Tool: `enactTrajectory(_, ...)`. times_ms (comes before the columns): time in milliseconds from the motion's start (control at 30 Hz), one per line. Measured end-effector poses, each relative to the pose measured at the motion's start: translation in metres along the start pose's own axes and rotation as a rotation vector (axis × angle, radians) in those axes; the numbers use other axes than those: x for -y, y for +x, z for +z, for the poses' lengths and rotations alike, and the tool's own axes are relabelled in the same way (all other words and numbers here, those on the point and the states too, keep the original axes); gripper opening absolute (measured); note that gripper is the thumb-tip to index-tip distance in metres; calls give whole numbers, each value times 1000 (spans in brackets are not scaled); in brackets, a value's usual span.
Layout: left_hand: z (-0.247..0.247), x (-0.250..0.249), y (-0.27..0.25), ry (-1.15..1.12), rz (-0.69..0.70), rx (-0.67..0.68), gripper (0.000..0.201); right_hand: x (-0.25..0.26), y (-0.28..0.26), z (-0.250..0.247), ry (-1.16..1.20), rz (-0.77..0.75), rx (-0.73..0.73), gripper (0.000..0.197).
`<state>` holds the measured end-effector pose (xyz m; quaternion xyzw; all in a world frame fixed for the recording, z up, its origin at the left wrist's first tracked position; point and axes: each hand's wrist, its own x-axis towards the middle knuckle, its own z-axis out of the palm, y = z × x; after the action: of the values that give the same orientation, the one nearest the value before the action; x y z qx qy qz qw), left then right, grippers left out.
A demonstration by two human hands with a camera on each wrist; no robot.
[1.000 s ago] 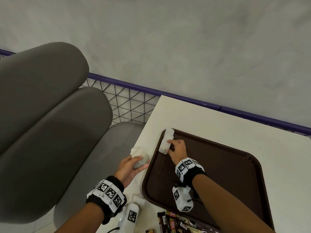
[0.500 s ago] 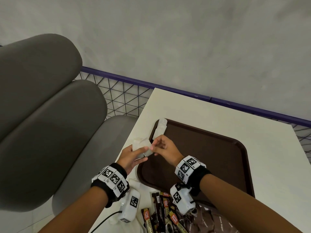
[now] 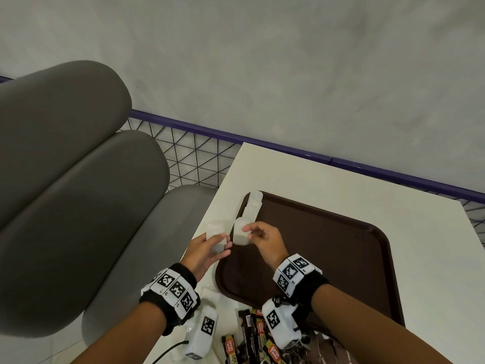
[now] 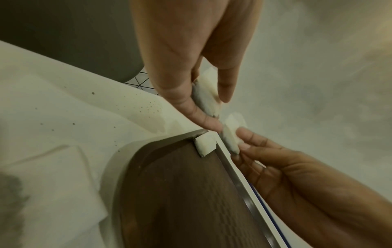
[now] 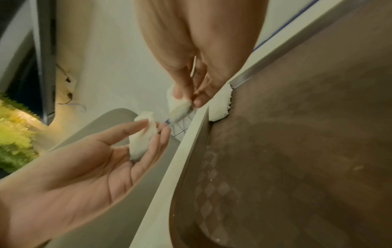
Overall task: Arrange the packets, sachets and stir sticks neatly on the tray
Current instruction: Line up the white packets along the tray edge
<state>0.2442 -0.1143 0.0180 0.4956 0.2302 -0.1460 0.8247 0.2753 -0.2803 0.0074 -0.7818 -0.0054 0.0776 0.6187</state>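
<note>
Dim, soft light; blurred wrist views

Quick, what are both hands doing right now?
Left hand: holding white sachets.
Right hand: pinching one white sachet over the tray.

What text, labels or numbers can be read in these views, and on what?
"GRA...": vertical pale letters on one of the dark sachets at the bottom edge of the head view, cut off; reading uncertain.
Red logos on those sachets: too blurred to read.
Wristband markers: coded squares only; tiny characters beside them unreadable.
White packets: no print visible.
</note>
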Motion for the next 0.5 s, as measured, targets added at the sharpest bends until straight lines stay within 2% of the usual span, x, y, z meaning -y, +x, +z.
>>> enactTrajectory(67,-6,-1,2,-57,-1,-11,13,-5,8,-3,-15,45,-126,26)
enactTrajectory(133,-12,-3,3,-83,-6,-24,16,-9,15,-3,-44,90,-180,23)
enactTrajectory(233,-20,-6,2,-68,-2,-26,18,-13,27,2,-106,141,-190,25)
enactTrajectory(500,-31,-6,4,-53,-6,-28,23,-21,43,21,-243,163,-242,35)
